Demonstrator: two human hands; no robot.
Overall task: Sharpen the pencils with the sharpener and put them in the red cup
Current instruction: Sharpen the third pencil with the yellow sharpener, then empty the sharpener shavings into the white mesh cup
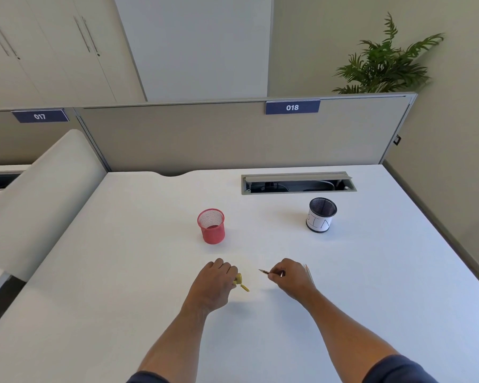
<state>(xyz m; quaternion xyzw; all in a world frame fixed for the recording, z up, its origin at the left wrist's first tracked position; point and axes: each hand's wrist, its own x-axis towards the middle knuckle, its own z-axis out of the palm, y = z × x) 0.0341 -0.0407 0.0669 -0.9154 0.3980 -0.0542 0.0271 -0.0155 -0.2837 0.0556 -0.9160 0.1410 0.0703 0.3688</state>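
Left hand (215,283) curled low over the worktop (122,272), fingers (227,269) closed around a small yellow sharpener (239,280), with a yellow bit jutting out to the right just below it. Right hand (291,277) a little way off to the right, fingers (274,275) pinched narrow on a pencil (263,271), its dark tip poking out leftward toward the sharpener but not touching it. Second pencil (309,273) partly hidden behind the right hand, only a pale slanted stretch visible along the hand's far side; held or merely lying there, cannot tell.

Red cup (211,226), mesh-walled, upright beyond the hands and slightly left of the gap between them, well apart from both. Black mesh cup (322,215) farther right and a touch farther back, wrapped in a white paper label with handwritten letters. Both bare forearms reaching in from the lower edge, dark sleeves at the elbows.

White, smooth worktop, with a grey cable tray (297,183) let into it near the back, lid lifted, cables inside. Beige partition (205,136) behind, carrying blue plates numbered 018 and 017. Neighbouring desk to the left past a white rounded panel. Pale cupboards with long handles at the upper left, a green leafy plant (385,62) at the upper right behind the partition.
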